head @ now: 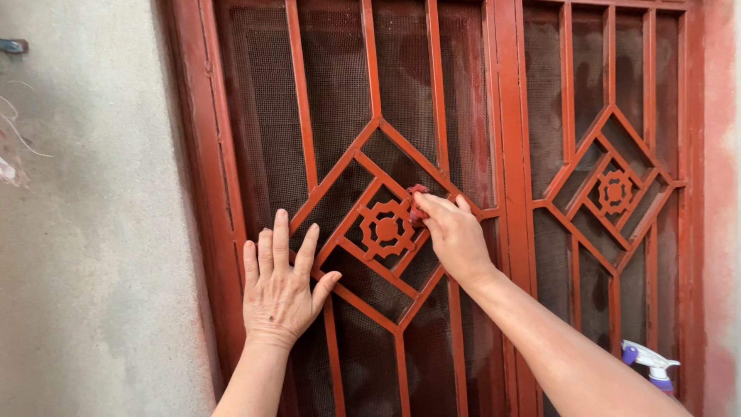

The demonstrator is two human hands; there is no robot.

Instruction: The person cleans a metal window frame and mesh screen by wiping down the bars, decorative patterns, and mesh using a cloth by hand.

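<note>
Pressing flat against the grille (pixel 432 77), the left hand (pixel 278 289) rests with fingers spread wide and the palm on the mesh, near the left edge of the left panel, just below and to the left of the large diamond frame. It holds nothing.

The right hand (pixel 451 232) reaches in from the lower right, its forearm crossing the central upright. Its fingers are closed narrowly on a small red cloth (pixel 417 202), which is pinched against the bars at the upper right side of the inner diamond on the left panel. The cloth touches the metalwork just beside the rosette (pixel 386 228) at the centre of that diamond. Most of the cloth is hidden by the fingers.

The grille is painted red-orange, with dark mesh behind the bars. The right panel carries a matching diamond and a smaller rosette (pixel 615 191).

A spray bottle (pixel 652 364), white with a purple nozzle, shows at the lower right corner of the right panel; what carries it cannot be told. A grey plastered wall (pixel 93 255) adjoins the grille's left edge.
</note>
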